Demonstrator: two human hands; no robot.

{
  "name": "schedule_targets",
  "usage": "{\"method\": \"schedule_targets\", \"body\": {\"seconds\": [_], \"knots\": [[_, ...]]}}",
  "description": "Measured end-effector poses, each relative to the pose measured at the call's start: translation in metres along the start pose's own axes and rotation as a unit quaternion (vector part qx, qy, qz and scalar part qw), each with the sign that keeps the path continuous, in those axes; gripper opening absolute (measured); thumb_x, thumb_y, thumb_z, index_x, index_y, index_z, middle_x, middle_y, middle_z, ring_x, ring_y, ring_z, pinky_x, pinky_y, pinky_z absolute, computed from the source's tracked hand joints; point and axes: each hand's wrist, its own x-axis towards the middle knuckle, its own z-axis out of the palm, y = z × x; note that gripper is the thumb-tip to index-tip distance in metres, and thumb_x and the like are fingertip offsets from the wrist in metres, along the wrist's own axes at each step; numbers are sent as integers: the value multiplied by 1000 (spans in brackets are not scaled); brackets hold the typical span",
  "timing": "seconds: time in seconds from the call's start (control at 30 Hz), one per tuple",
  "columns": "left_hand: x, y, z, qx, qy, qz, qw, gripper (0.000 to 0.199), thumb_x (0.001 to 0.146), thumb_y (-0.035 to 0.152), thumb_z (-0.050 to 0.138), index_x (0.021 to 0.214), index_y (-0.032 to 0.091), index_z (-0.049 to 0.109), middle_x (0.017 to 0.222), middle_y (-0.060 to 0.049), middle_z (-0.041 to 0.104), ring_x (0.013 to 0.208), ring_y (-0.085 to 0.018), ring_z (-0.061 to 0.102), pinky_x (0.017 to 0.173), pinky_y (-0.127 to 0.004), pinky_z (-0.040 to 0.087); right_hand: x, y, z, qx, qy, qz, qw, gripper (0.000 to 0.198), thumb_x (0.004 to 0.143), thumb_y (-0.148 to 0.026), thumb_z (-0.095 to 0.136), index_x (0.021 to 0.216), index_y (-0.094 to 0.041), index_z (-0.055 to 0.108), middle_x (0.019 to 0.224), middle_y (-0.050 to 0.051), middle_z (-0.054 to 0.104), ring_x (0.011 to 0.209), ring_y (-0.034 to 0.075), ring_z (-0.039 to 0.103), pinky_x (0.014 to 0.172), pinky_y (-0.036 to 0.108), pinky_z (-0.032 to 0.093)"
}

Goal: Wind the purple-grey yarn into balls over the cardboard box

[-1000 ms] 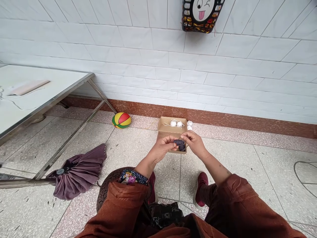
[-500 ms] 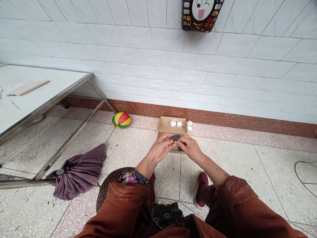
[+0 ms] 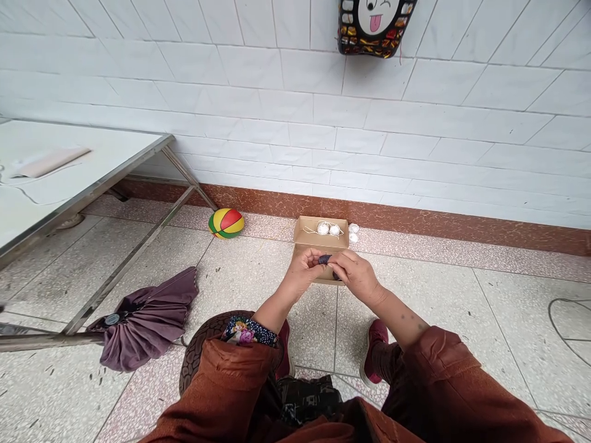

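Observation:
Over an open cardboard box [image 3: 314, 223], both of my hands meet on a small dark blue wound bundle of yarn [image 3: 324, 259]. My left hand [image 3: 305, 269] pinches its left side between thumb and fingers. My right hand [image 3: 353, 274] closes over its right side and hides part of it. Another dark piece [image 3: 336, 276] shows in the box beneath my right hand. Two white balls of string [image 3: 323, 228] lie in the box's far half, with loose ends trailing. Two small white round things [image 3: 353, 233] rest on the floor just right of the box.
A red, yellow and green ball [image 3: 226, 223] sits by the wall. A metal-framed table [image 3: 115, 147] stands at left, with a folded purple umbrella [image 3: 148, 326] near its leg. A black basket [image 3: 375, 37] hangs above. A cable [image 3: 561, 326] lies at right.
My right hand has shifted slightly left and turned over the yarn bundle, covering more of it. My left fingers have curled closer around it. The surroundings stay the same.

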Motion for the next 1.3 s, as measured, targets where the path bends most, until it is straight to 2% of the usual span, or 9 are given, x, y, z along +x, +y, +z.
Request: {"method": "schedule_targets", "body": {"seconds": [0.2, 0.43, 0.67, 0.77, 0.87, 0.97, 1.03, 1.13, 1.3], "knots": [[0, -1, -1, -3, -10, -11, 1000, 29, 68, 32, 82, 85, 17, 64, 82, 0, 67, 77, -13, 59, 76, -27, 41, 3, -2, -3, 37, 9, 21, 999, 17, 99, -24, 52, 96, -24, 69, 90, 5, 67, 86, 19, 64, 78, 31, 52], [-5, 2, -4, -43, -84, -74, 993, 30, 67, 28, 85, 89, 16, 70, 86, -2, 67, 76, -12, 59, 73, -26, 44, 8, 17, -2, 71, 33, 81, 994, 14, 95, -22, 56, 87, -23, 67, 82, 3, 63, 78, 19, 61, 72, 30, 48], [2, -2, -5, -176, 8, -81, 981, 31, 64, 22, 85, 87, 16, 67, 87, -1, 68, 76, -10, 60, 76, -25, 47, 2, 7, 9, 99, -10, 78, 992, 15, 95, -20, 54, 84, -21, 64, 77, 1, 60, 75, 17, 58, 68, 27, 46], [6, -4, -7, -134, 55, -62, 988, 27, 64, 20, 82, 86, 16, 66, 85, -1, 68, 76, -10, 60, 76, -25, 45, 0, -1, 7, 105, -18, 50, 993, 11, 94, -20, 56, 90, -21, 66, 83, 3, 63, 80, 18, 61, 73, 28, 48], [7, -4, -9, -30, 75, -13, 997, 23, 64, 17, 78, 83, 16, 66, 82, 0, 69, 77, -12, 61, 77, -26, 44, 0, -3, 1, 112, -21, 34, 993, 9, 93, -20, 58, 94, -22, 67, 87, 3, 65, 81, 18, 62, 74, 29, 49], [5, -1, -9, 42, 24, -5, 999, 19, 65, 16, 76, 82, 16, 68, 80, 0, 69, 74, -13, 60, 76, -27, 43, 3, 2, -7, 108, -6, 33, 994, 10, 94, -20, 58, 94, -23, 68, 87, 3, 66, 81, 18, 62, 74, 30, 49], [2, 3, -8, 32, -24, -27, 999, 20, 66, 18, 76, 84, 15, 70, 82, -1, 70, 75, -13, 60, 76, -27, 43, 6, 8, -10, 105, 17, 40, 994, 11, 94, -20, 57, 90, -22, 68, 85, 4, 66, 82, 19, 62, 75, 30, 49], [-1, 7, -7, -45, -68, -61, 995, 24, 67, 19, 80, 88, 15, 72, 88, -3, 71, 80, -13, 61, 76, -26, 43, 8, 12, -9, 115, 37, 67, 990, 14, 94, -21, 56, 86, -21, 67, 80, 3, 64, 79, 19, 61, 74, 31, 49], [-2, 6, -7, -178, -56, -83, 979, 30, 65, 20, 84, 91, 16, 72, 93, -3, 70, 79, -11, 61, 74, -25, 45, 2, 7, 4, 138, 17, 64, 988, 16, 95, -19, 52, 91, -22, 67, 82, 2, 63, 80, 18, 61, 73, 30, 49]]}}
